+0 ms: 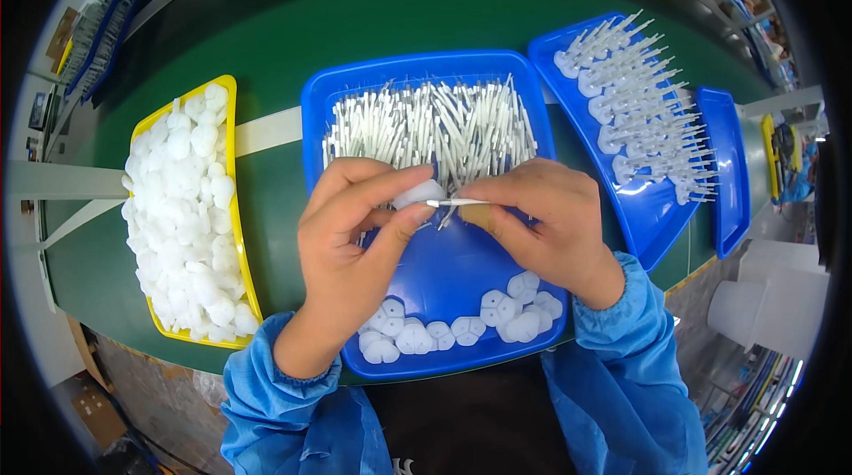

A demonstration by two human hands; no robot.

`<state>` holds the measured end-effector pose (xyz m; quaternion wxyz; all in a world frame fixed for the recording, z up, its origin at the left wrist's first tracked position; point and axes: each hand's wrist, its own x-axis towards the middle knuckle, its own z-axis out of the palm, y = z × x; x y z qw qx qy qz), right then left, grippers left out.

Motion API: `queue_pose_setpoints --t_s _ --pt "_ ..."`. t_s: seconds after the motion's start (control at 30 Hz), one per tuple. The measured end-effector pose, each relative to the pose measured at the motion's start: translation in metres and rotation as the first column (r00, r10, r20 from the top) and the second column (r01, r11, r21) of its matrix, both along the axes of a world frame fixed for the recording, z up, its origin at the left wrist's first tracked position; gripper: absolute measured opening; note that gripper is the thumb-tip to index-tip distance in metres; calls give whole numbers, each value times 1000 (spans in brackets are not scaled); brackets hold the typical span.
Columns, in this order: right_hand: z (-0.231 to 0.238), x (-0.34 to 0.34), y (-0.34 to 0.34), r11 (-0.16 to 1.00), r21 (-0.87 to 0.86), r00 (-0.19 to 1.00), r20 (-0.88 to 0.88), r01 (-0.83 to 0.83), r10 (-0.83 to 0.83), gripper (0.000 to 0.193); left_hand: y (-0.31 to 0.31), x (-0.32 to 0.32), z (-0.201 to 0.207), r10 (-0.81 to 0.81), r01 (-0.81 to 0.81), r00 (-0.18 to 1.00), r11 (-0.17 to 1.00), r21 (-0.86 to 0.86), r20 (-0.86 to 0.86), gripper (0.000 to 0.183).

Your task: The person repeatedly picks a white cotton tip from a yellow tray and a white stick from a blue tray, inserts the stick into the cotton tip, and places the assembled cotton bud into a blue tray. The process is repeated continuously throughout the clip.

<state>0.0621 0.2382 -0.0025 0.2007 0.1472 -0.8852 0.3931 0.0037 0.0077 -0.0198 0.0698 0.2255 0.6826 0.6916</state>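
A disc (418, 193) is pinched by left fingers (397, 179), a rod (460, 202) by right fingers (515, 189); white pieces (185, 217) are heaped at 9 o'clock.

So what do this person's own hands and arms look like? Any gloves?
No gloves: the left hand and right hand are bare. The loose, creased sleeves are bright blue, with gathered cuffs.

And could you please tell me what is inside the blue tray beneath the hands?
The blue tray holds thin white rods toward its far end and white lobed discs along its near edge; whatever the left hand and right hand cover cannot be seen.
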Motion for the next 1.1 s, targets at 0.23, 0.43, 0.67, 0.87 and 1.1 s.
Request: queue_pose_setpoints --t_s 0.23,0.43,0.67,0.87,1.1 --pt "0 -3 -7 982 183 982 -189 52 -17 27 2 1 -4 2 -4 999 999 -40 -51 39" --pt "4 2 -7 985 162 994 -104 60 -44 24 4 2 4 -4 4 998 1000 12 62 41" --pt "7 1 -7 999 20 999 -25 48 -48 20 2 0 4 -5 3 998 1000 30 70 39" --pt "4 3 -6 999 27 1000 7 28 -28 17 1 0 1 22 -22 1000 1000 -20 12 40" --pt "2 3 -8 999 34 1000 14 18 -18 16 0 1 3 12 -39 987 984 -172 -159 44"
